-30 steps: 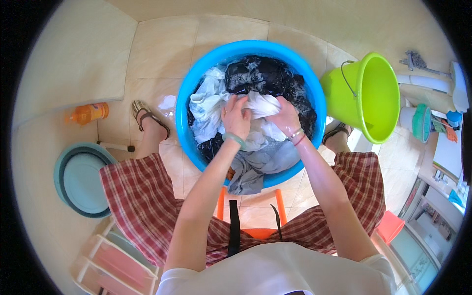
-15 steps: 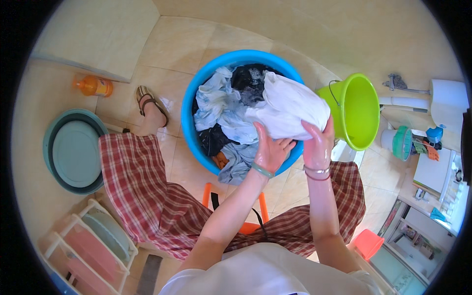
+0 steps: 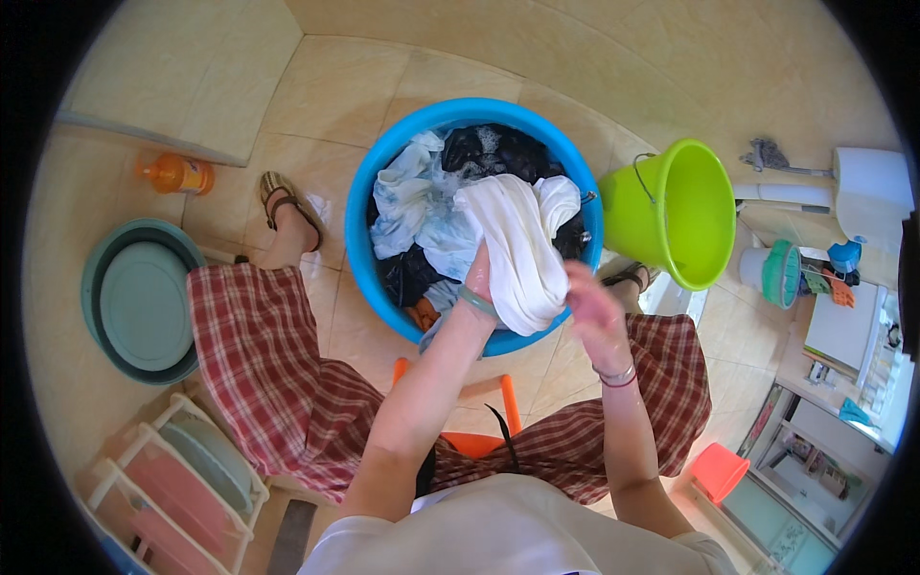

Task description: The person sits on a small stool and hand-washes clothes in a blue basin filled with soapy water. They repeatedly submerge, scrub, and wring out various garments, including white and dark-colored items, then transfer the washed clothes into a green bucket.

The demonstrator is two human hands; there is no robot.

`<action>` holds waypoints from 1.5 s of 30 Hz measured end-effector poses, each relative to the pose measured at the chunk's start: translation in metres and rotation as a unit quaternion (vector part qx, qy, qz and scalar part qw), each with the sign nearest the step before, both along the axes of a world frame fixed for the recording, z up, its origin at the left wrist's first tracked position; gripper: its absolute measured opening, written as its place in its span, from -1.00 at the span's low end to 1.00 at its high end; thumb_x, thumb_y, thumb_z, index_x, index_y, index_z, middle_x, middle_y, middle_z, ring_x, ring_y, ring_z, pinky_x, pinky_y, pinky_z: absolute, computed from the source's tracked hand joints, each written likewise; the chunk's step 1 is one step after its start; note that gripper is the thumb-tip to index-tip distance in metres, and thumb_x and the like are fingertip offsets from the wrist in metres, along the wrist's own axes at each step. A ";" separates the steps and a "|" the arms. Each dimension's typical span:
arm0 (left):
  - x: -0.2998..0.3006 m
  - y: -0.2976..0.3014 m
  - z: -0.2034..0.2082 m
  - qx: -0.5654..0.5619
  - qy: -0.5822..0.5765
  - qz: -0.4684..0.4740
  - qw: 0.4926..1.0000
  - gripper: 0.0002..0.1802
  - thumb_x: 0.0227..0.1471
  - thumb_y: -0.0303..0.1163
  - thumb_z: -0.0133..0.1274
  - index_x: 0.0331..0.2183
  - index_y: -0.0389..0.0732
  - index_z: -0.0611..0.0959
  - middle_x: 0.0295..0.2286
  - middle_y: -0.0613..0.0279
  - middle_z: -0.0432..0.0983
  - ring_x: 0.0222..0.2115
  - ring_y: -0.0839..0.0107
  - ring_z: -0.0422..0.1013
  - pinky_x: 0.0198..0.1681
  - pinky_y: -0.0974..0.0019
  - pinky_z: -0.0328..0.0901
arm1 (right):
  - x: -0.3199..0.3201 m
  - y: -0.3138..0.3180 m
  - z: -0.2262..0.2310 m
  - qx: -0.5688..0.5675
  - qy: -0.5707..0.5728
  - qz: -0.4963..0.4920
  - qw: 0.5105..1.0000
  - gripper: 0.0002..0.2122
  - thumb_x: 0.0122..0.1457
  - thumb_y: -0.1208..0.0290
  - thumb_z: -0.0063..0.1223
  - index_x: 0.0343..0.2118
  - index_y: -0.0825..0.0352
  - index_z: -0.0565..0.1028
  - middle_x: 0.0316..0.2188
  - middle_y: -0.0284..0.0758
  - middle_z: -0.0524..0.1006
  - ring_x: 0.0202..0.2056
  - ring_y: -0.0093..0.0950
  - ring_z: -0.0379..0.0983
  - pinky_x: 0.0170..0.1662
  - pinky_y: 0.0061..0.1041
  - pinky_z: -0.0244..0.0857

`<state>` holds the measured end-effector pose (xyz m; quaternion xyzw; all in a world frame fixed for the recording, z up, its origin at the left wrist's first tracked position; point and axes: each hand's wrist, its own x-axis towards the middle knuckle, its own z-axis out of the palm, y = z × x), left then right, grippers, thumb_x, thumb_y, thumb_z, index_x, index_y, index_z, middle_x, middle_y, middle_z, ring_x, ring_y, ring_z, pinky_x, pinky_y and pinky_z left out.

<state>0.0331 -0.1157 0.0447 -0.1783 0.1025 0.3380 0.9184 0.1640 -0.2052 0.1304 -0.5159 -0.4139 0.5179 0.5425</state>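
A wet white cloth garment (image 3: 516, 254) hangs bunched in a long loop over the near right part of the blue basin (image 3: 360, 287). My left hand (image 3: 479, 274) bears it from its left side, with most of the fingers hidden behind the fabric. My right hand (image 3: 596, 309) is beside the cloth's lower right edge, its fingers smeared by motion, so whether it touches cannot be told. In the basin lie a pale blue-white wet cloth (image 3: 402, 206), dark cloth (image 3: 508, 151) with suds and a bit of orange-brown cloth (image 3: 422, 313).
A lime-green bucket (image 3: 613, 216) stands right of the basin. On the left are an orange bottle (image 3: 180, 173), a grey-green basin (image 3: 96, 316) and a white rack (image 3: 182, 407). An orange stool (image 3: 513, 407) is beneath me; a coral bin (image 3: 719, 471) sits lower right.
The white garment has swung from the right rim toward the middle and now hangs downward in a loop. My left hand moved left and up under it; my right hand dropped lower.
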 end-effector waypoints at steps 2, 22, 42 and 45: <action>-0.004 0.002 0.002 0.024 0.038 -0.017 0.999 -0.60 0.15 -0.19 -0.05 -0.02 -0.17 0.48 -0.19 0.16 0.54 -0.23 0.29 0.51 -0.18 0.22 0.45 | 0.015 0.005 -0.025 -0.032 0.059 -0.100 0.993 -0.48 0.23 -0.02 -0.12 0.12 0.26 0.29 0.12 -0.28 0.27 0.10 -0.34 0.23 0.10 -0.27 0.19; 0.007 -0.019 -0.025 0.253 0.350 -0.072 0.899 -0.58 0.12 -0.37 -0.02 0.01 -0.22 0.37 -0.17 0.15 0.46 -0.18 0.38 0.42 -0.11 0.35 0.33 | 0.021 0.106 -0.084 -0.017 -0.204 -0.040 0.978 -0.72 -0.17 0.40 0.33 -0.49 0.31 0.39 -0.57 -0.43 0.40 -0.48 -0.65 0.28 -0.38 -0.61 0.24; -0.006 -0.003 0.026 0.142 0.229 -0.180 0.946 -0.60 0.12 -0.31 0.03 -0.02 -0.23 0.40 -0.23 0.15 0.53 -0.21 0.39 0.49 -0.20 0.31 0.45 | 0.028 0.102 -0.076 -0.181 -0.063 0.061 0.980 -0.70 0.11 0.33 0.15 -0.16 0.37 0.45 -0.26 -0.39 0.49 -0.23 -0.64 0.39 -0.14 -0.62 0.30; -0.010 0.002 0.019 0.067 0.081 -0.211 0.972 -0.64 0.17 -0.29 -0.04 -0.03 -0.25 0.45 -0.23 0.18 0.54 -0.21 0.37 0.49 -0.13 0.29 0.43 | 0.048 0.107 -0.085 -0.251 0.074 0.120 0.958 -0.56 0.24 0.02 -0.14 -0.07 0.34 0.44 -0.15 -0.31 0.48 -0.13 -0.53 0.40 -0.05 -0.51 0.27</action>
